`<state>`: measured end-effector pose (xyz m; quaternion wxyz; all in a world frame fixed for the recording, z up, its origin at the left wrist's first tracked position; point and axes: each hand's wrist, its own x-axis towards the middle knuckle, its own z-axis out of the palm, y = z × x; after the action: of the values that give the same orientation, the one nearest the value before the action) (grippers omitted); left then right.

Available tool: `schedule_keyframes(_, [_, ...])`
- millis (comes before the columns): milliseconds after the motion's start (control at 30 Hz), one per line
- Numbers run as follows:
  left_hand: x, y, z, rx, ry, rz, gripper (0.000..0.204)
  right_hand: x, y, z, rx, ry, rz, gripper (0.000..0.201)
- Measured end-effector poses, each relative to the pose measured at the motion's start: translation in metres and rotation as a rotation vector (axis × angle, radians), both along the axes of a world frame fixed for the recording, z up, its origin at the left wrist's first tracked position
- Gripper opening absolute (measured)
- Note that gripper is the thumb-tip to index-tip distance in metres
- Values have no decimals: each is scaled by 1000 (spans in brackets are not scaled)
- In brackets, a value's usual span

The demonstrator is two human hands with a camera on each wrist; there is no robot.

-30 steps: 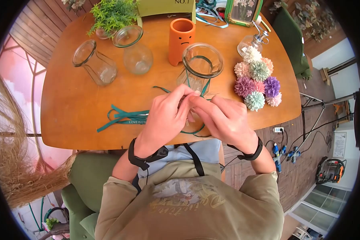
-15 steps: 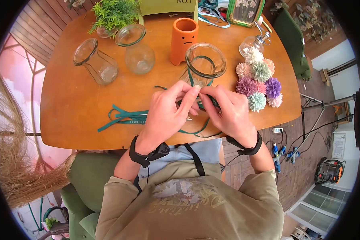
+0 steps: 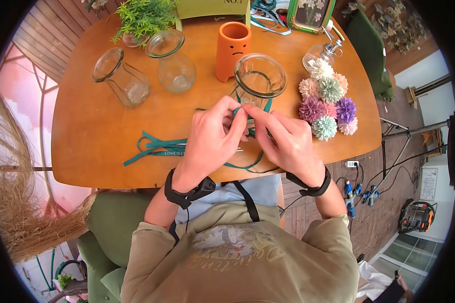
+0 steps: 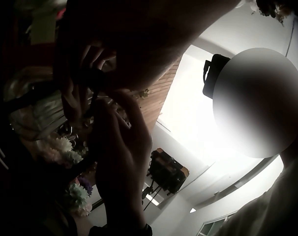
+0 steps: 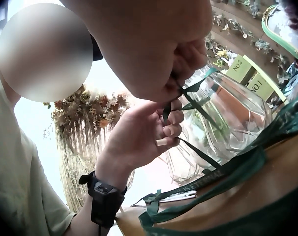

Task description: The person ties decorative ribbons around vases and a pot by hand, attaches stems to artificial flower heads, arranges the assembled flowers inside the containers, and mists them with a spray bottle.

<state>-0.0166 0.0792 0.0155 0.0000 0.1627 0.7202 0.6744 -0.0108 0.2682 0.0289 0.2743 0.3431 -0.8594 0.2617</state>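
A clear glass vase (image 3: 260,95) stands in front of me, a dark green ribbon (image 3: 268,105) passed round its neck. Close against the vase's near side, my left hand (image 3: 212,135) pinches the ribbon between thumb and forefinger. My right hand (image 3: 289,139) meets it there, thumb and fingertips pinching ribbon too. In the right wrist view, crossed ribbon strands (image 5: 195,105) run from the fingers to the glass. A long tail lies curved on the table below the hands. The left wrist view is dark, showing mostly hand outlines.
More green ribbon (image 3: 159,146) lies at the left of the hands. Two glass vases (image 3: 129,83) (image 3: 177,76) stand further left, and an orange pot (image 3: 232,53) behind. Pompom flowers (image 3: 328,96) and a spray bottle (image 3: 318,54) sit at right. A potted plant (image 3: 144,20) stands at the back.
The fingertips have shifted from overlapping to side by side, and green ribbon now shows at the left fingertips. The right hand has moved slightly right. Someone has appeared at the lower right.
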Motion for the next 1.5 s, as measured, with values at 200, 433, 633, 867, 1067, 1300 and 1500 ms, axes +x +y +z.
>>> schedule_keyframes(200, [3, 0, 6, 21, -103, 42, 18, 0, 7, 2, 84, -19, 23, 28])
schedule_keyframes(433, [3, -1, -1, -51, 87, 98, 17, -3, 7, -2, 104, 22, -15, 24])
schedule_keyframes(633, [-3, 0, -1, -70, 56, 94, 17, -3, 8, -1, 30, 94, 55, 34])
schedule_keyframes(867, [-1, 1, 7, -57, -52, 113, 18, -2, 9, -2, 158, 75, 13, 35])
schedule_keyframes(1067, [6, 2, 1, -66, 226, 111, 12, -3, 8, 6, 50, -92, 25, 16])
schedule_keyframes(1300, [9, 1, -1, -33, 205, 119, 29, -4, 4, 9, -135, -320, 161, 12])
schedule_keyframes(1500, [9, -3, 0, -182, 272, 215, 39, -1, 6, 9, -165, -366, 129, 11])
